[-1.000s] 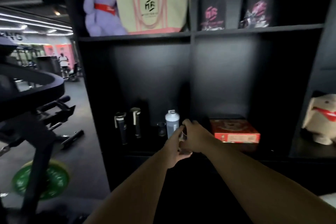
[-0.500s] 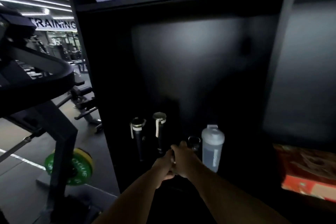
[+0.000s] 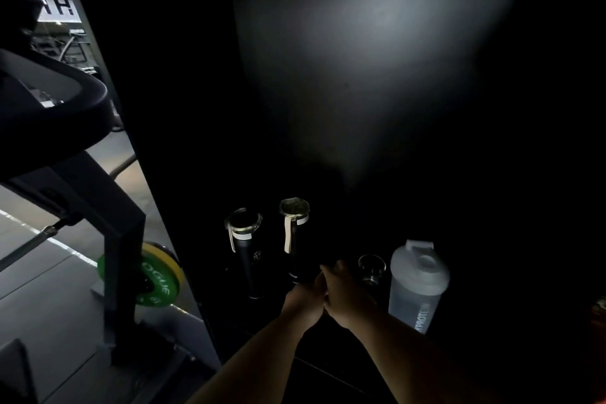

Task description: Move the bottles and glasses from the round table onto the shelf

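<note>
Inside the dark black shelf (image 3: 183, 207), two tall black bottles (image 3: 244, 252) (image 3: 295, 239) with beige loops stand at the left of the lower compartment. To their right stand a clear glass (image 3: 371, 267) and a grey-white shaker bottle (image 3: 416, 285). My left hand (image 3: 303, 300) and my right hand (image 3: 347, 298) are pressed together just in front of the second black bottle and the glass. Their fingers are closed around a small clear glass that they almost wholly hide.
A black gym machine frame (image 3: 108, 213) stands on the floor left of the shelf, with a green and yellow weight plate (image 3: 154, 275) at its base. An orange box (image 3: 600, 311) shows at the right edge of the compartment.
My view has come much closer and lower into the bottom compartment. Both hands, still clasped together, have reached forward to the gap between the black bottle and the standing glass.
</note>
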